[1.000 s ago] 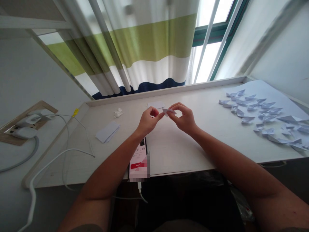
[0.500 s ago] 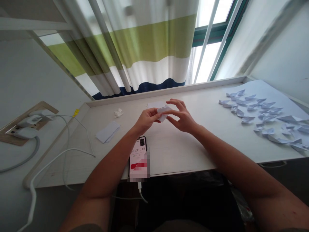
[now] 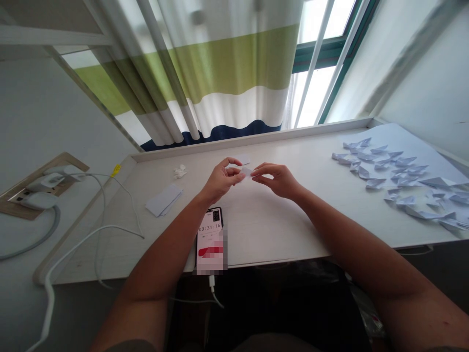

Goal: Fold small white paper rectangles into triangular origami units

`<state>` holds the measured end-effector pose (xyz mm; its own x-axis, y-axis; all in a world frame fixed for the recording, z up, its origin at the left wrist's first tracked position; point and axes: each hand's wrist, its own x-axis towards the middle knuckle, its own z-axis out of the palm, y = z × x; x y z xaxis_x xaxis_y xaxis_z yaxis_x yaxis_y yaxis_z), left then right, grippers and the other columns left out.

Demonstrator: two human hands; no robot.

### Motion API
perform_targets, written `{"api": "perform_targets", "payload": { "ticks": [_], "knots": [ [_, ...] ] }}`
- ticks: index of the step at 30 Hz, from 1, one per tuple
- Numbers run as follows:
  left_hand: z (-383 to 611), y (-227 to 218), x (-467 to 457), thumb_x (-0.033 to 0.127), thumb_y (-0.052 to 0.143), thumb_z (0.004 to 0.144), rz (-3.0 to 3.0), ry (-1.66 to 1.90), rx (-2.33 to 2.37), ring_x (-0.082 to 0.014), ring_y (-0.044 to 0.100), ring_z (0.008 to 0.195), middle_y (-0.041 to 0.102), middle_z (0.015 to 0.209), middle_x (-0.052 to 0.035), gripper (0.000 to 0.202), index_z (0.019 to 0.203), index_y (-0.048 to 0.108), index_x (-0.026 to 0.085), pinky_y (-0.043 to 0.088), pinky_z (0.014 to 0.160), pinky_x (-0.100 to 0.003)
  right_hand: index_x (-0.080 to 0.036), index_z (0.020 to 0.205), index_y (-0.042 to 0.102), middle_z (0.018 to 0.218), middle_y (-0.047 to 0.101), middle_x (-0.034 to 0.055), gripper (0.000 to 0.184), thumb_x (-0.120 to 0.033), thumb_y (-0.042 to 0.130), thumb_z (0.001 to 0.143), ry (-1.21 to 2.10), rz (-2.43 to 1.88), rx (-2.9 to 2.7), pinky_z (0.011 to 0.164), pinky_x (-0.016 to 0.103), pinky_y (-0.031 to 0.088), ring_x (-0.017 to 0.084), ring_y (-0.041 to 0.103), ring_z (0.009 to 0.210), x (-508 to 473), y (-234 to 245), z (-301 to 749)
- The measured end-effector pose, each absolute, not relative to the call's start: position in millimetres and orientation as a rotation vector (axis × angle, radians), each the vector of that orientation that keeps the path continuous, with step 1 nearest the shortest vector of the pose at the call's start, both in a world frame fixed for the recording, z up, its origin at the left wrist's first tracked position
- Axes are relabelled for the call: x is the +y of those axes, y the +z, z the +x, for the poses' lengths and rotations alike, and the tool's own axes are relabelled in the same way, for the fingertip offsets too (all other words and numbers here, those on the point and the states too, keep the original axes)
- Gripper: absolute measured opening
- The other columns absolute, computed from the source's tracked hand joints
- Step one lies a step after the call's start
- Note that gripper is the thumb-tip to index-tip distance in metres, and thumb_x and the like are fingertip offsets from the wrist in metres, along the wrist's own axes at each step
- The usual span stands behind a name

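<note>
My left hand (image 3: pixel 221 181) and my right hand (image 3: pixel 277 180) meet above the middle of the white table (image 3: pixel 264 230). Between their fingertips they pinch a small folded piece of white paper (image 3: pixel 247 171), each hand closed on one end. Just behind the hands a small white slip (image 3: pixel 243 159) lies flat on the table. Several finished folded paper pieces (image 3: pixel 397 177) are spread over the right part of the table, out of reach of either hand.
A phone (image 3: pixel 210 240) with a running timer lies at the near edge under my left forearm, its cable hanging down. A small stack of paper slips (image 3: pixel 163 200) and a crumpled scrap (image 3: pixel 179 171) lie to the left. White cables (image 3: pixel 110 230) run from a wall socket (image 3: pixel 36 193). A striped curtain (image 3: pixel 220 83) hangs behind.
The paper has been folded smaller between the fingers. My right hand went from spread fingers over the paper to a pinch on its right end; both hands sit slightly lower.
</note>
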<state>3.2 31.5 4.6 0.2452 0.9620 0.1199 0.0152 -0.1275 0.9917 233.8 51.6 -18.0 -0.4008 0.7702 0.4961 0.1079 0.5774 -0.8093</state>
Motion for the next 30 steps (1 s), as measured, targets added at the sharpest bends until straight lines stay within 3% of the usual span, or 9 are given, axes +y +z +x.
{"api": "perform_targets", "payload": {
  "ticks": [5, 10, 13, 20, 26, 30],
  "knots": [
    [6, 4, 32, 0.038, 0.091, 0.076, 1.481, 1.146, 0.983, -0.0142, 0.062, 0.077, 0.077, 0.089, -0.0046, 0.028, 0.093, 0.080, 0.018, 0.048, 0.073, -0.030, -0.024, 0.089, 0.086, 0.091, 0.085, 0.0077, 0.042, -0.064, 0.092, 0.076, 1.114, -0.729, -1.638, 0.093, 0.048, 0.065, 0.027, 0.080, 0.092, 53, -20, 228],
    [6, 6, 29, 0.045, 0.092, 0.079, 1.519, 1.105, 0.976, -0.0170, 0.067, 0.084, 0.080, 0.095, -0.0078, 0.032, 0.098, 0.085, 0.019, 0.052, 0.079, -0.033, -0.022, 0.083, 0.083, 0.088, 0.084, 0.0079, 0.043, -0.062, 0.094, 0.074, 1.114, -0.734, -1.543, 0.087, 0.045, 0.064, 0.025, 0.078, 0.088, 52, -18, 226],
    [6, 4, 29, 0.045, 0.096, 0.075, 1.567, 1.103, 1.004, -0.0171, 0.068, 0.081, 0.080, 0.094, -0.0072, 0.038, 0.100, 0.084, 0.019, 0.052, 0.076, -0.032, -0.021, 0.081, 0.082, 0.086, 0.082, 0.0075, 0.045, -0.064, 0.093, 0.073, 1.066, -0.779, -1.524, 0.083, 0.043, 0.063, 0.024, 0.076, 0.083, 52, -17, 227],
    [8, -4, 32, 0.049, 0.092, 0.079, 1.576, 1.171, 1.033, -0.0174, 0.067, 0.079, 0.080, 0.088, -0.0075, 0.035, 0.091, 0.084, 0.017, 0.051, 0.072, -0.032, -0.021, 0.078, 0.077, 0.084, 0.081, 0.0074, 0.050, -0.067, 0.095, 0.069, 1.082, -0.798, -1.473, 0.077, 0.040, 0.062, 0.023, 0.073, 0.080, 52, -17, 225],
    [12, -4, 31, 0.034, 0.100, 0.069, 1.449, 1.223, 0.972, -0.0138, 0.070, 0.076, 0.078, 0.082, -0.0003, 0.048, 0.106, 0.072, 0.019, 0.052, 0.075, -0.028, -0.022, 0.076, 0.068, 0.081, 0.079, 0.0044, 0.054, -0.061, 0.102, 0.061, 1.117, -0.721, -1.399, 0.073, 0.037, 0.061, 0.020, 0.072, 0.077, 50, -17, 220],
    [13, -3, 30, 0.035, 0.099, 0.072, 1.473, 1.151, 0.992, -0.0154, 0.072, 0.081, 0.081, 0.091, -0.0042, 0.048, 0.109, 0.074, 0.018, 0.053, 0.077, -0.029, -0.023, 0.082, 0.068, 0.075, 0.076, 0.0012, 0.054, -0.058, 0.103, 0.062, 1.103, -0.720, -1.422, 0.067, 0.035, 0.059, 0.018, 0.070, 0.070, 49, -16, 220]
  ]
}}
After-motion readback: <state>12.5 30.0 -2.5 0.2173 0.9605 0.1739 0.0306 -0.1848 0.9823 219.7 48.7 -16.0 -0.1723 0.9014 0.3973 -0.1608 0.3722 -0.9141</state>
